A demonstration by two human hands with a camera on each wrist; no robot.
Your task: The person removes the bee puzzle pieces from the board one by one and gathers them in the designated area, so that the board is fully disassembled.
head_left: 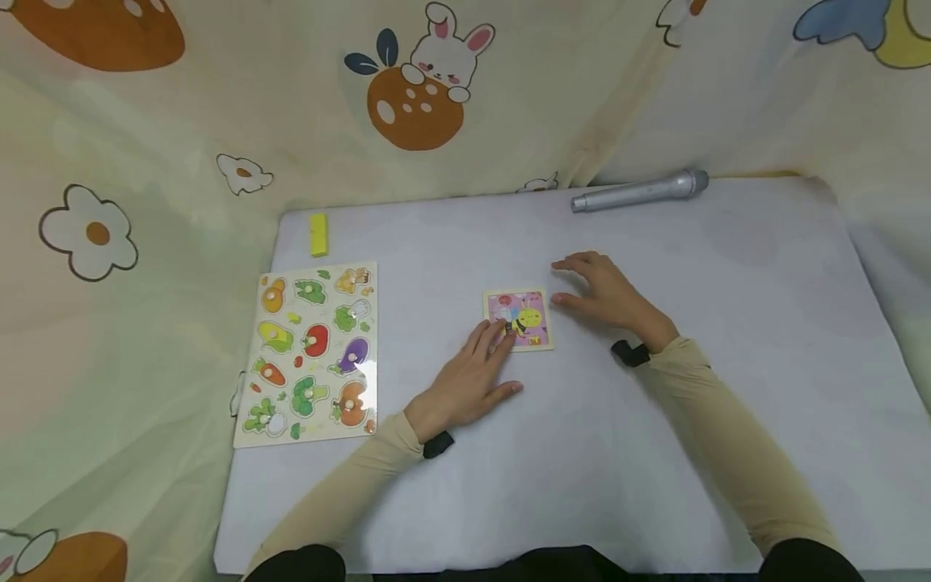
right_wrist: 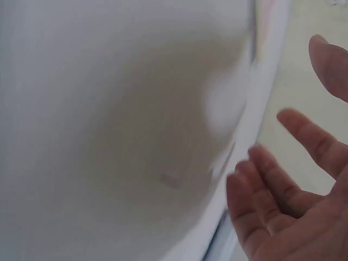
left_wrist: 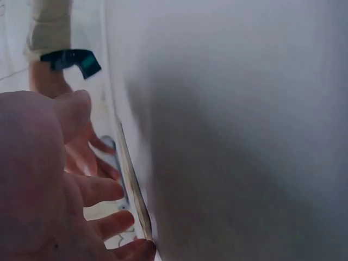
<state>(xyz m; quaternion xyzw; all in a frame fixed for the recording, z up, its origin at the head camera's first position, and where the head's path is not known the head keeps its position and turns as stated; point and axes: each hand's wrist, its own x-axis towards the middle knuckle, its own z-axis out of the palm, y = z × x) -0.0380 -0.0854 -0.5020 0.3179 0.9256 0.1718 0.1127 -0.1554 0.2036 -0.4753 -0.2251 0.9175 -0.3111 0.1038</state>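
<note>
A small square picture puzzle [head_left: 538, 333] with a yellow cartoon bee on pink lies flat on the white table. The fingertips of my left hand [head_left: 469, 376] rest over its lower left corner, fingers nearly straight and thumb spread away. In the left wrist view the puzzle's pale edge [left_wrist: 135, 187] shows just beyond those fingertips. My right hand [head_left: 607, 295] hovers to the right of the puzzle, fingers relaxed and apart from the thumb, holding nothing. The right wrist view shows its loosely bent fingers over the table, with a sliver of the puzzle [right_wrist: 263, 30] at the top.
A vegetable peg puzzle board [head_left: 287, 432] lies on the left side of the white table [head_left: 618, 485]. Behind it stands a yellow block [head_left: 318, 235]. A silver microphone [head_left: 640, 192] lies along the back edge, before a patterned curtain [head_left: 291, 97].
</note>
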